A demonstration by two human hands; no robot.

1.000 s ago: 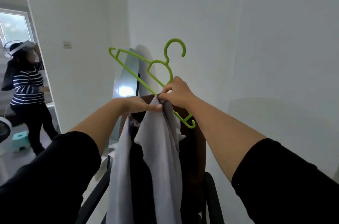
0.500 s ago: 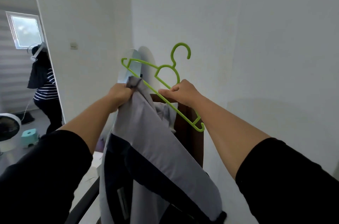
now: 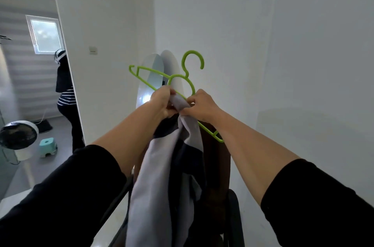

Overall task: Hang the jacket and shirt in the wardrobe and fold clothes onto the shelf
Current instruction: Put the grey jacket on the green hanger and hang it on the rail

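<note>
L hand (image 3: 162, 103) + R hand (image 3: 199, 108) both grip grey jacket (image 3: 155, 176) top; green hanger (image 3: 172, 83) behind, in R hand.

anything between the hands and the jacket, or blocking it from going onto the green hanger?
Nothing visible. Left hand and right hand both already grip the jacket at its top, right against the green hanger. The wardrobe is not in view.
</note>
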